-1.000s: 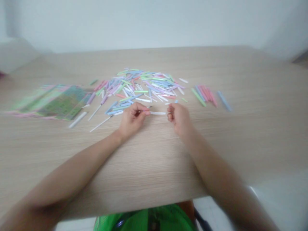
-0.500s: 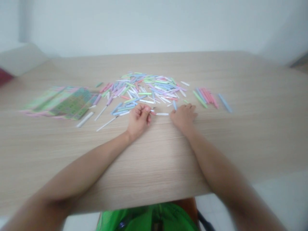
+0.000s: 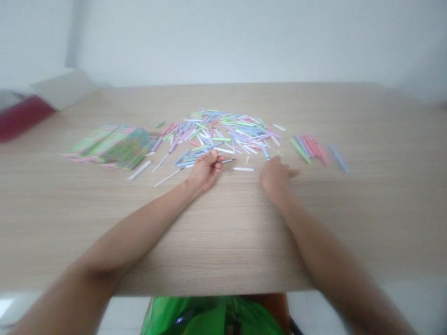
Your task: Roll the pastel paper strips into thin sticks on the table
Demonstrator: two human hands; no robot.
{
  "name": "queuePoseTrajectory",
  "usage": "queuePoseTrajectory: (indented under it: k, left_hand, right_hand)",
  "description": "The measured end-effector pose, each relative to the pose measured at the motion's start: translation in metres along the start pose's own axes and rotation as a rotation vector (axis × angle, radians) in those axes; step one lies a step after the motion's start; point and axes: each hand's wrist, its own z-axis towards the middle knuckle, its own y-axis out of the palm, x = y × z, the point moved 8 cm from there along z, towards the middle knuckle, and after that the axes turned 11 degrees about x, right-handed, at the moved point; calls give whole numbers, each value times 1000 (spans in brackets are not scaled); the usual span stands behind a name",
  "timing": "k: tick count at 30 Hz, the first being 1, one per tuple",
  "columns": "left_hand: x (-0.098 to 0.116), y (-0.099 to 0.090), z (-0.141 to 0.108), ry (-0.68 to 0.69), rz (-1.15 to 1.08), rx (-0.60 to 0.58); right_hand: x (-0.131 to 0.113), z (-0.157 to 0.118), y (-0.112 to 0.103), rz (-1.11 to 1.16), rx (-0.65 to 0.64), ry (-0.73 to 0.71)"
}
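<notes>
My left hand (image 3: 206, 171) is closed in a pinch on a slim pen refill (image 3: 229, 161), whose dark tip points right. Just to the right of it, a white pen cap or short tube (image 3: 243, 169) lies on the table, with a small white piece (image 3: 247, 160) beyond. My right hand (image 3: 276, 177) is curled, its thumb side at the near end of a blue pen barrel (image 3: 265, 151); another finger sticks out to the right. Blur hides the exact grip. Ahead of both hands spreads a heap of pastel pen parts (image 3: 240, 128).
Left of the heap lie patterned green and pink sheets (image 3: 115, 146) and a whitish stick (image 3: 139, 170). Red, blue and green barrels (image 3: 312, 148) are lined up at right, with a lone blue one (image 3: 338, 158) beyond. A red and white box (image 3: 26, 117) stands far left.
The view has swung left, so everything sits further right. A reddish piece by my left fingers no longer shows, and more of the refill does. My right hand has gone from flatter to curled.
</notes>
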Motion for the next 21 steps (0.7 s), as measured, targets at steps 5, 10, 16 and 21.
queuePoseTrajectory:
  k: [5,10,16,21]
  left_hand:
    - [-27,18,-9,-52,296,-382]
    - [1,20,-23,135,439,-465]
    - [36,17,-26,328,400,-338]
    - [21,8,-17,222,209,-139]
  right_hand:
    - [-8,-5,4,22,23,-54]
    - [4,-2,-23,83,150,4]
    - [-3,5,-14,85,48,-87]
    - [-14,1,7,50,115,-157]
